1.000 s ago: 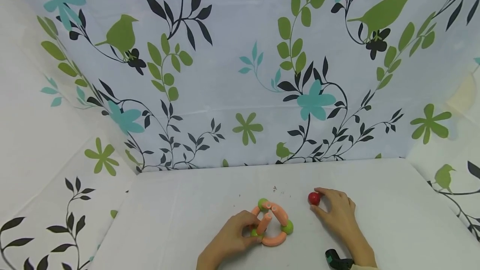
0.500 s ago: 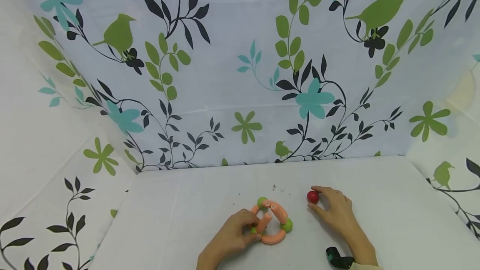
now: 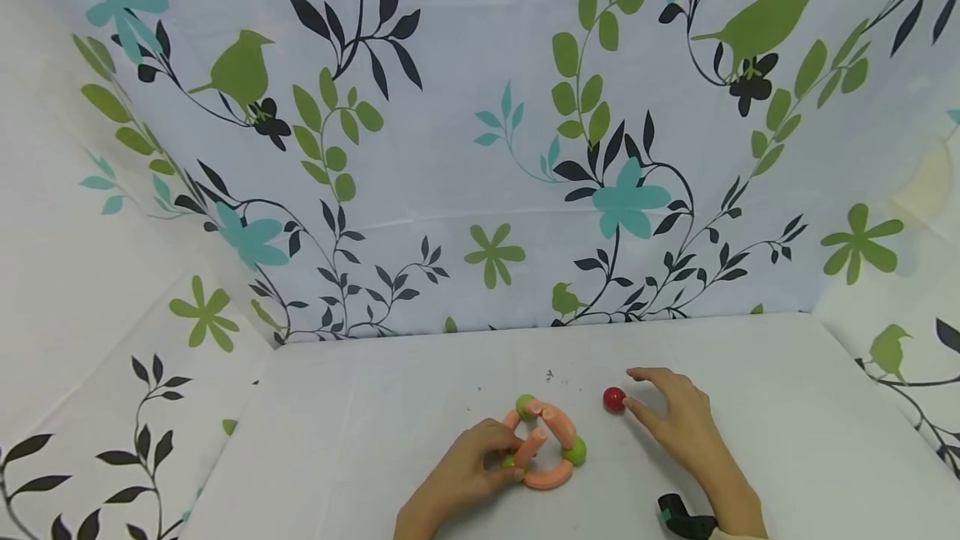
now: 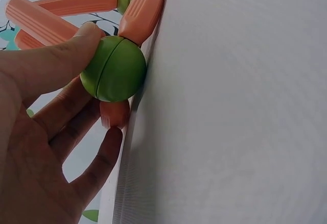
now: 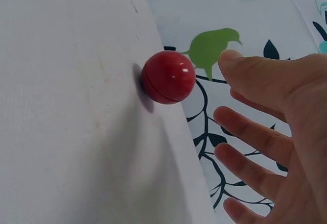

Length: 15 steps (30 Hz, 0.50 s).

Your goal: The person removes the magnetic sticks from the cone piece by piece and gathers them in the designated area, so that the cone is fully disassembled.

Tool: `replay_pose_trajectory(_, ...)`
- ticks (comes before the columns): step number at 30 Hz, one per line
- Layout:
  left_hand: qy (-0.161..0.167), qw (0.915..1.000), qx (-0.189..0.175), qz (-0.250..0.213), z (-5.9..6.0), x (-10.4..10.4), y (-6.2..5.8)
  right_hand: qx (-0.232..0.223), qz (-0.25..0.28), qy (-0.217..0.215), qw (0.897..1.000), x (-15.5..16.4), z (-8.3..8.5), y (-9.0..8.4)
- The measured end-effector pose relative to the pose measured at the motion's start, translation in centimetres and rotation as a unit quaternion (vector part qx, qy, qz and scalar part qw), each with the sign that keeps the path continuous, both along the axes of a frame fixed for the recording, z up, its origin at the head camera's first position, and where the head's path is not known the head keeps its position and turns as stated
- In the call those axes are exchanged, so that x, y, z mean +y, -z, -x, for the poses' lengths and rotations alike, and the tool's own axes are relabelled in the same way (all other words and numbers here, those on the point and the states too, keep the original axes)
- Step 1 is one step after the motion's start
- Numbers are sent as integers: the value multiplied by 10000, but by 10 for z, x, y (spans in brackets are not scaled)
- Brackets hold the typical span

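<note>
My left hand (image 3: 474, 463) holds a toy frame of curved orange ribbed sticks (image 3: 550, 477) and green balls (image 3: 575, 450). In the left wrist view, its thumb lies against a green ball (image 4: 113, 68) and a straight orange stick (image 4: 43, 20) jutting out from it, with the other fingers behind and below. The far side of the frame is partly hidden there. To the right, a red ball (image 3: 614, 399) sits on the white table. My right hand (image 3: 678, 419) hovers beside it, fingers spread; the right wrist view shows a gap between the thumb and the red ball (image 5: 168, 77).
A white tabletop (image 3: 360, 432) lies under both hands, with small dark marks behind the frame. A black object (image 3: 686, 519) sits at the right wrist. Behind the table hangs a cloth (image 3: 442, 148) printed with birds, leaves and flowers.
The right hand has let go of the red ball, its fingers now apart from it. The ball has shifted slightly left. The left hand and the frame stay as they were.
</note>
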<state>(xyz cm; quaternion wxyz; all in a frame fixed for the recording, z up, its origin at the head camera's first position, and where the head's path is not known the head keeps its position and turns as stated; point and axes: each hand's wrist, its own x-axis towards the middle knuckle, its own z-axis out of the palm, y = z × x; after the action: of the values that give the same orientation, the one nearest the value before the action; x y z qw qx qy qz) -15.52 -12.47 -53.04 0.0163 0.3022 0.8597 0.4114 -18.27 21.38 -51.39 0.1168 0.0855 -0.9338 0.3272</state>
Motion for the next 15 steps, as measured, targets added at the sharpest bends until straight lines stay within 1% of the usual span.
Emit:
replay_pose_trajectory(6, 60, 9999, 84, -9, 0, 0, -1, 34, 201, -155, 9997, -1, 0, -2)
replay_pose_trajectory(8, 101, 9998, 177, -52, 0, 1, -2, 3, 331, -198, 9993, -3, -1, -4)
replay_pose_trajectory(10, 159, 9993, 345, -56, 1, 1, -3, 20, 496, -219, 9985, -6, -2, -8)
replay_pose_trajectory(13, 209, 9982, 563, 0, 0, 2, -4, 131, 663, -219, 9975, -15, -6, -15)
replay_pose_trajectory(15, 191, 9978, 633, 96, 0, 3, -4, 271, 762, -262, 9964, -21, -8, -17)
